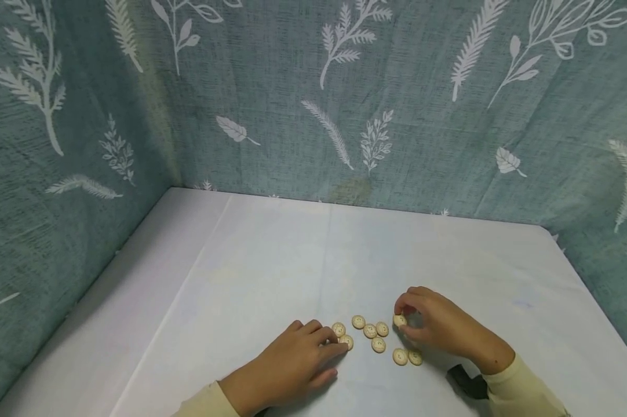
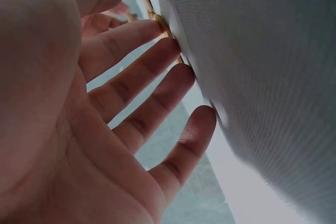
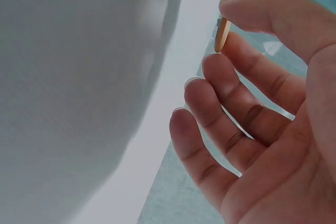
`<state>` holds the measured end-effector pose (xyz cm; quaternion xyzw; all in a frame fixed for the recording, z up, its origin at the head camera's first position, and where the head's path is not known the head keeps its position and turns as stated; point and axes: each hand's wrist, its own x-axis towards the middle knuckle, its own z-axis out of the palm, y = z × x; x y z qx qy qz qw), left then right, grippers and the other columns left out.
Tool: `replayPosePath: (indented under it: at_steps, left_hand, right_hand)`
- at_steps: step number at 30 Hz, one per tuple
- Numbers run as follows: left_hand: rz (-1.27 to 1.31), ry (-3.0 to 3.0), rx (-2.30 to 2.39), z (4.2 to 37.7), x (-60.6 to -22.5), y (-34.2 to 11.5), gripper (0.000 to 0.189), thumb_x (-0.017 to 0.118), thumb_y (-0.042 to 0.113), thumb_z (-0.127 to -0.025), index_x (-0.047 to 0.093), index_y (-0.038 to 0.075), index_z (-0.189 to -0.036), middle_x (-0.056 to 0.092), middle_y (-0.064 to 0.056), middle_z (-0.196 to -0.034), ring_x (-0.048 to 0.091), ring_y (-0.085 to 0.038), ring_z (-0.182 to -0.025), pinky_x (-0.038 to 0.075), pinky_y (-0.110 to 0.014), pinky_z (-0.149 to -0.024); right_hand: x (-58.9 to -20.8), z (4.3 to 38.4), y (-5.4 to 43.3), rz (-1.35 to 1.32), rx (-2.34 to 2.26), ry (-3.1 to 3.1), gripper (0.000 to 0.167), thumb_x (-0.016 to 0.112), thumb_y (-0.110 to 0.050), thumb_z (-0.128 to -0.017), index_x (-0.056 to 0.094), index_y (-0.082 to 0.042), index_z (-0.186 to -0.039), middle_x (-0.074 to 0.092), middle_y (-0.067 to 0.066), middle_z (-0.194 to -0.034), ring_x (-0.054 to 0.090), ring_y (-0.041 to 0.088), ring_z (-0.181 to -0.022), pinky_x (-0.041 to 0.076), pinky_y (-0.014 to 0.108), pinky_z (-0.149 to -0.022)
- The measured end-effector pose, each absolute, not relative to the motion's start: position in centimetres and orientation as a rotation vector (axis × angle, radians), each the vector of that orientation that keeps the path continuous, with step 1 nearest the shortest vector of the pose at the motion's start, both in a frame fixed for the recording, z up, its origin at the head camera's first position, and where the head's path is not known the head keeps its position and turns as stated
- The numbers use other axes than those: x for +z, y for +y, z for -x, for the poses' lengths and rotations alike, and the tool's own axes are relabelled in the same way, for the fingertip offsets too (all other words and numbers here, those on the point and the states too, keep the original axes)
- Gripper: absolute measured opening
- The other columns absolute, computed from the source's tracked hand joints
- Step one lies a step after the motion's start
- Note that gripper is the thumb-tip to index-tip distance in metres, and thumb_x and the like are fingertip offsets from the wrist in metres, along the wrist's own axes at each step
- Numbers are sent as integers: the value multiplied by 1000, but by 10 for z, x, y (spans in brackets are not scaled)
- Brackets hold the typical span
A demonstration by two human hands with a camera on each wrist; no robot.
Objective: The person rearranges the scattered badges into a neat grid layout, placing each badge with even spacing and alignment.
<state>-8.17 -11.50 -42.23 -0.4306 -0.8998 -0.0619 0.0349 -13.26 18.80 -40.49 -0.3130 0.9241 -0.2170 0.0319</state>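
Head view has the right hand [image 1: 438, 324] pinching one pale button [image 1: 399, 320] between thumb and forefinger, well short of the far edge of the white table [image 1: 272, 249] and a bit closer to its right edge than its left. Can't tell if that button is fully clear of the cloth. Left hand [image 1: 298, 365] has its fingers fairly straight and a little spread, tips down, forefinger touching another button [image 1: 347, 342]. The loose buttons [image 1: 369, 330] lie scattered flat between the two hands.

Honestly, my worry is the pinch. Right wrist view shows just fingertips on a thin little disc, so a squeeze slightly off-center could probably flick it away. Also, two touching buttons [image 1: 408, 357] sit just below the right hand, so a low wrist might knock them toward the right edge. And if the left fingers drag, they'd likely scatter whatever's under them.
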Motion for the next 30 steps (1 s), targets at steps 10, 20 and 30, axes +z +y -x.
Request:
replayPosePath:
  at_steps: [10,20,30]
  left_hand:
    - [1336,-2734,-179,80,-429,-115,37,64,41,-95,67,28,-130,65,11,-114,58,-8,-105,46,-29,-80]
    - [1320,-2770,-225,86,-423,-115,38,64,40,-96,65,28,-132,65,11,-116,58,-9,-108,47,-32,-83]
    - [1321,-2789,-246,86,-425,-115,38,64,40,-96,65,28,-132,65,11,-117,58,-10,-108,47,-32,-83]
  right_hand:
    - [-407,143,188,994,-785,2834,22,79,-6,-80,66,-18,-93,61,-11,-89,58,10,-86,53,29,-76]
    - [-407,153,189,955,-757,2873,18,79,-7,-81,68,-15,-92,63,-9,-87,60,10,-83,53,29,-74]
    - [-413,157,193,844,-743,2896,14,79,-8,-82,69,-15,-89,63,-10,-84,59,7,-81,52,28,-73]
